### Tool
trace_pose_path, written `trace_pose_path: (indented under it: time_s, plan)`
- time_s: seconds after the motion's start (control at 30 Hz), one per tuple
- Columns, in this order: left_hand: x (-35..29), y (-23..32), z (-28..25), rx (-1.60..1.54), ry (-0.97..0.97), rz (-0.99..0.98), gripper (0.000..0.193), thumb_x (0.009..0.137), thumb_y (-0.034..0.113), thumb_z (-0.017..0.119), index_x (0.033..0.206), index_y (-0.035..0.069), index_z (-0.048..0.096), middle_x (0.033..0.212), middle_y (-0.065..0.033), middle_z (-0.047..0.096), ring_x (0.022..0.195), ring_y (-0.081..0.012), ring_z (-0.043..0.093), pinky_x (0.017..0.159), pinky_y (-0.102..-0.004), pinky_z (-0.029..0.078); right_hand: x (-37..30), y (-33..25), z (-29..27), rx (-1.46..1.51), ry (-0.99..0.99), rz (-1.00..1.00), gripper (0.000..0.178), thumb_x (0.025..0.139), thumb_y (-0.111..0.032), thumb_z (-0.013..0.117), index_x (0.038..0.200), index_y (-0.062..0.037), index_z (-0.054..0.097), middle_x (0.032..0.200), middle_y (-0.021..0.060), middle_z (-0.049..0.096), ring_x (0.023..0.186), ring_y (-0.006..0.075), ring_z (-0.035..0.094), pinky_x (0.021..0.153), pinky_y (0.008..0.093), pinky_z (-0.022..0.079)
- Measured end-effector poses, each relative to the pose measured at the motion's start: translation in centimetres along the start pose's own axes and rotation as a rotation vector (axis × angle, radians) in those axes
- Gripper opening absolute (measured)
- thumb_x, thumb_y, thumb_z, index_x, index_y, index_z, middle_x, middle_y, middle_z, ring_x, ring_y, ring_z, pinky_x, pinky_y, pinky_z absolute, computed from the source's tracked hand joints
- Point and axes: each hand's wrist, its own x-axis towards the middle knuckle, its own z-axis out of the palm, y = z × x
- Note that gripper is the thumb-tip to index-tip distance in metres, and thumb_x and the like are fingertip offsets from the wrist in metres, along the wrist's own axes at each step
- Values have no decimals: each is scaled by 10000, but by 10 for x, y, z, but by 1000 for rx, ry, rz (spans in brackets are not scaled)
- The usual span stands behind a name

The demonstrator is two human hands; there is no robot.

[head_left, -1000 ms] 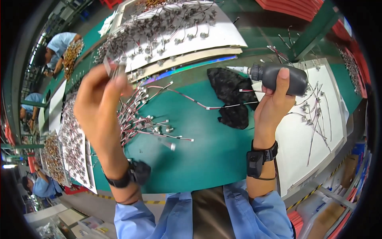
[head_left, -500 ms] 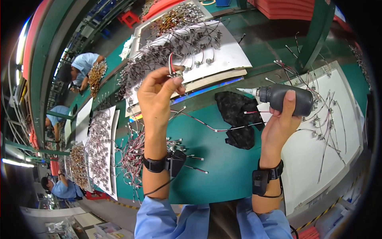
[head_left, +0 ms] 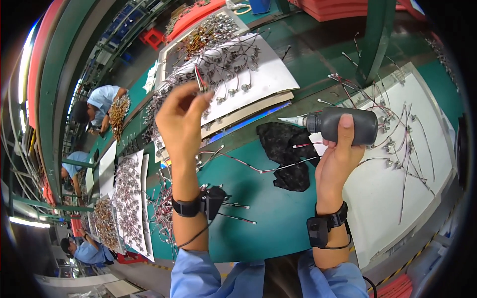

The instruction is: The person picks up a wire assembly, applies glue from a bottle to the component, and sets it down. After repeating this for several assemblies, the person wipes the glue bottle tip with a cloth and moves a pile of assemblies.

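Observation:
My left hand (head_left: pixel 180 116) is raised over the near edge of a white sheet (head_left: pixel 271 74), thumb and fingers pinched on a small metal part (head_left: pixel 204 89) with thin red, black and white wires. Motion blurs the fingertips, so the part's exact kind cannot be made out. My right hand (head_left: pixel 338 161) is wrapped round a dark squeeze bottle (head_left: pixel 350 125). It lies sideways in the grip, its pale pointed nozzle (head_left: pixel 293 120) towards the left. Below the nozzle, a crumpled black cloth (head_left: pixel 283 149) rests on the green mat (head_left: pixel 263 213). Similar wired metal parts (head_left: pixel 238 89) stand in rows on the white sheet.
A tangled heap of wired leads (head_left: pixel 161 213) lies left of my left forearm. More wired parts spread over a white board (head_left: pixel 382 198) at right. A green post (head_left: pixel 376 42) rises behind it. Co-workers (head_left: pixel 102 104) sit along the line at far left.
The whole view has shifted slightly, moving the scene left and down. My left hand has moved a little farther over the sheet and is now blurred. The bottle remains in my right hand.

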Motion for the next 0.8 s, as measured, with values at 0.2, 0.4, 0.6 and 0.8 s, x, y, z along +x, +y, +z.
trace_pose_path:
  time_s: [0.2, 0.4, 0.6, 0.8]
  plan:
    - [75, -28, 44, 710, -265, 94, 247, 650, 180, 687, 848, 36, 656, 769, -114, 642, 666, -203, 608, 628, -309, 461, -1, -3, 0, 7, -34, 5, 304, 792, -258, 643, 929, -24, 506, 822, 42, 546, 633, 59, 483, 477, 175, 356]
    - [101, -89, 90, 843, -470, -19, 255, 591, 227, 708, 768, 48, 668, 704, -122, 635, 632, -236, 605, 621, -330, 466, 2, 0, -2, -51, -5, -4, 341, 771, -300, 652, 923, -23, 523, 824, 39, 556, 660, 71, 508, 491, 188, 383]
    - [96, -90, 105, 910, -559, -174, 243, 602, 244, 697, 826, 150, 685, 862, -100, 648, 830, -274, 612, 743, -357, 484, 5, 1, 1, -16, 14, -19, 306, 789, -254, 647, 926, -20, 505, 819, 44, 547, 636, 62, 488, 475, 178, 358]
    - [88, -87, 101, 853, -558, -165, 283, 588, 271, 712, 821, 113, 680, 812, -113, 647, 777, -268, 615, 711, -344, 478, 4, 3, -1, -21, 20, -22, 297, 789, -256, 647, 910, -25, 505, 801, 40, 545, 629, 69, 490, 485, 187, 363]
